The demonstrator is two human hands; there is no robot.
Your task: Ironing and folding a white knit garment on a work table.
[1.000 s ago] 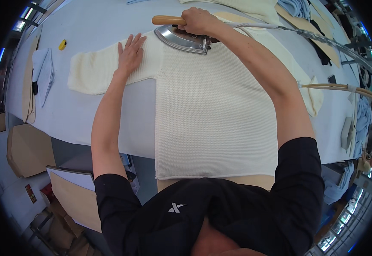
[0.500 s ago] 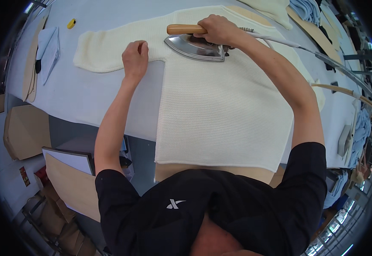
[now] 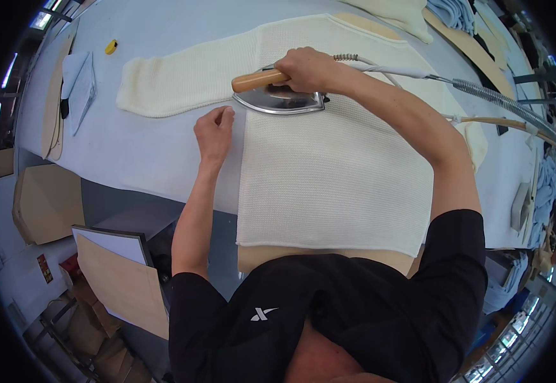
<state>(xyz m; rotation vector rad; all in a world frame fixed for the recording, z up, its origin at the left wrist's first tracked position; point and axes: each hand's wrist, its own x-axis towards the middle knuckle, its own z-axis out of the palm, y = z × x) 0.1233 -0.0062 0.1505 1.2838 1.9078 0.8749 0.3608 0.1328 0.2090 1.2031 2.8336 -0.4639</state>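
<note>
Right hand (image 3: 307, 68) closed round the wooden handle (image 3: 259, 80) of a steel iron (image 3: 279, 100), soleplate flat on a cream knit sweater (image 3: 329, 172). Iron sitting at the sweater's far left part, near where the left sleeve (image 3: 182, 80) branches off, tip pointing right. Hose (image 3: 418, 73) running from the iron's right end off to the far right, partly wrapped in a coil spring (image 3: 488, 92).

Left hand (image 3: 214, 131) loosely curled, holding nothing, fingertips resting at the sweater's left edge just near of the iron. Cannot tell whether pinching the knit or merely touching it.

Sweater spread flat on a pale blue surface (image 3: 137, 153), hem toward the person over a tan board (image 3: 278, 258). Sleeve stretched out to the left.

Far left on the surface: a small yellow object (image 3: 111, 46) and folded white papers (image 3: 80, 86). Tan boards (image 3: 463, 41) and blue cloth (image 3: 457, 13) at the far right. Cardboard sheets (image 3: 121, 284) below the surface at near left.
</note>
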